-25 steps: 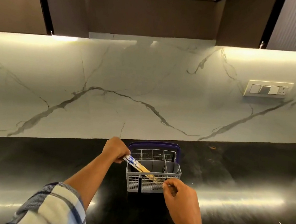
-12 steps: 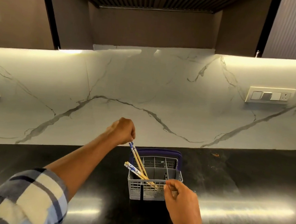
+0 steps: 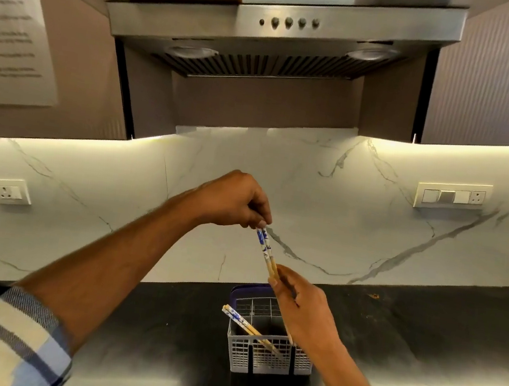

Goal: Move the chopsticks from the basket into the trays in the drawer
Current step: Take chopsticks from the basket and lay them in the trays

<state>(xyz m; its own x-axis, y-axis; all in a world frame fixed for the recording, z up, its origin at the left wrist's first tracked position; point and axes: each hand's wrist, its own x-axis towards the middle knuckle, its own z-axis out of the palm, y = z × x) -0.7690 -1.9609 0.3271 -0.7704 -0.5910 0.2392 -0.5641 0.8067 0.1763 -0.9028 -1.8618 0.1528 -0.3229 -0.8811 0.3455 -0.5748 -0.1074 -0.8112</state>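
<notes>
The left hand [image 3: 234, 200] is raised above the tabletop [image 3: 421, 344], its fingers curled down and pinching the blue-and-white patterned top end of a pair of chopsticks [image 3: 266, 252]. That pair hangs nearly upright, slanting a little to the right as it goes down. The right hand [image 3: 302, 309] grips the same pair lower along its plain wooden part, thumb and fingers closed round the sticks, and the hand hides most of their lower length; what looks like a wooden tip shows just below the hand, though the view there is poor. Both hands sit above a grey slotted basket [image 3: 267, 356] with a purple back edge, which stands on the dark, glossy tabletop near the marble backsplash [image 3: 355, 232]. A second pair of chopsticks [image 3: 245, 326] lies tilted in the basket, its patterned ends sticking out over the left rim and its wooden ends down inside. A checked sleeve [image 3: 1, 337] covers the left forearm at the lower left. Overhead hangs a steel range hood [image 3: 283, 34], and a switch plate [image 3: 453, 196] is set in the backsplash to the right.
</notes>
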